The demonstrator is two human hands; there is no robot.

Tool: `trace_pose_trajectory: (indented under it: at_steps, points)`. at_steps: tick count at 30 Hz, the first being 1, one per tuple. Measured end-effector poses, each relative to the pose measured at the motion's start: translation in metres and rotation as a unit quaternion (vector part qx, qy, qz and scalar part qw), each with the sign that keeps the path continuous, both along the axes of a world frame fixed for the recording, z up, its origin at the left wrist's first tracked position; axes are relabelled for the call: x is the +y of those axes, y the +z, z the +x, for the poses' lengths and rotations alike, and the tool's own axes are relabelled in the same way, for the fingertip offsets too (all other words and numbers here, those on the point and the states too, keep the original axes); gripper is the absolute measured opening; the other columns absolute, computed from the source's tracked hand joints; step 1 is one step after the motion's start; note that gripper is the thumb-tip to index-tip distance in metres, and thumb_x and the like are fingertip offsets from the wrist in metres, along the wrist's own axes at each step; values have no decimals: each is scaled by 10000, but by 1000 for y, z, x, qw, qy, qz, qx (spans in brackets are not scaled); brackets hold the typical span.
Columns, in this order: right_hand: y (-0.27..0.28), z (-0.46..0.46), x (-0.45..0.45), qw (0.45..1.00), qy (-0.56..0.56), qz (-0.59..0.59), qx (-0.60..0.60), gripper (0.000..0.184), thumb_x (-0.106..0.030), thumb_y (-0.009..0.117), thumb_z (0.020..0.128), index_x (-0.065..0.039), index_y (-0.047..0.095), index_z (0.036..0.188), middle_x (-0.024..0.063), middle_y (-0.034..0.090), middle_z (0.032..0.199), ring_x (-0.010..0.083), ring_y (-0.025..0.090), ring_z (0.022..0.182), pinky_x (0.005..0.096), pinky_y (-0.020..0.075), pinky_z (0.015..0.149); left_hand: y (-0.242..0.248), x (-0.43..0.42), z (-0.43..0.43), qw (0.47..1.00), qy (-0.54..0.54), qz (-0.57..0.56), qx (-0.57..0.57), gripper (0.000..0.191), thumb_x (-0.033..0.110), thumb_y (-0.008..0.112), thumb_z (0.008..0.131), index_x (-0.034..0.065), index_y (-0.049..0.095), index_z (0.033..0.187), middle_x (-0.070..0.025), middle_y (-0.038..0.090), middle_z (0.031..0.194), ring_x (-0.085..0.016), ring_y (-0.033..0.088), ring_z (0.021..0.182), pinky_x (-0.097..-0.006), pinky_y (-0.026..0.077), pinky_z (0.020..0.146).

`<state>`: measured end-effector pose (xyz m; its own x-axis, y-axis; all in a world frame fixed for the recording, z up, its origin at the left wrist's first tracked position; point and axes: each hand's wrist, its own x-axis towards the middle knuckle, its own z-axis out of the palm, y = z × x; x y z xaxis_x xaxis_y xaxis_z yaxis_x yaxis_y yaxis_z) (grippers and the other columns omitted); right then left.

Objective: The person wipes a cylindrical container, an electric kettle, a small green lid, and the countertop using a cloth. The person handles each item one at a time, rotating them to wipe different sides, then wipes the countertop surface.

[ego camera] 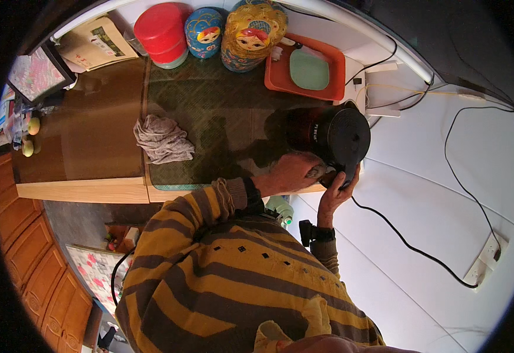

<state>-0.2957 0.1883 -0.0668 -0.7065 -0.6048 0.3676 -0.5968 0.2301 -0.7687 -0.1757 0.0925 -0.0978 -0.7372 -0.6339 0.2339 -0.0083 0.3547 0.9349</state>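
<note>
A black kettle [305, 129] with a round black lid [350, 136] and pale writing on its side is at the right end of the dark tabletop. My right hand [339, 189] closes around its black handle [350, 173] on the side toward me. My left hand [293, 171] is against the kettle's near side, just left of the handle. Its fingertips are hidden, so its grip is unclear. Below my right hand, a black power cord [409, 240] runs to a wall socket [477, 273]. A crumpled greyish-pink cloth [164, 139] lies left of my hands.
Along the back stand a red canister [162, 33], a blue nesting doll [204, 33], a larger gold one [253, 37] and an orange tray [283, 79] holding a pale green lid [309, 69]. Loose cables [398, 90] hang by the white wall at right. Wooden cabinets [36, 238] line the lower left.
</note>
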Motion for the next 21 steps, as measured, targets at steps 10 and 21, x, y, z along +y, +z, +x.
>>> trace_pose_trajectory:
  at_steps: [10,21]
  points:
    - [7,10,1,985,10,-20,-169,570,-192,581,944,-69,346,1449,63,611,814,101,519,623,253,446,564,-69,-8,5,958,-68,41,-276,287,267,583,857,39,649,1018,-205,650,876,-365,628,766,-460,507,664]
    - [-2,-30,23,986,-39,11,-162,559,-110,670,871,-33,445,1377,161,592,1189,218,567,1033,339,469,898,-163,-42,-1,963,104,187,-163,299,322,537,937,43,643,961,-168,583,749,-347,556,669,-502,436,610]
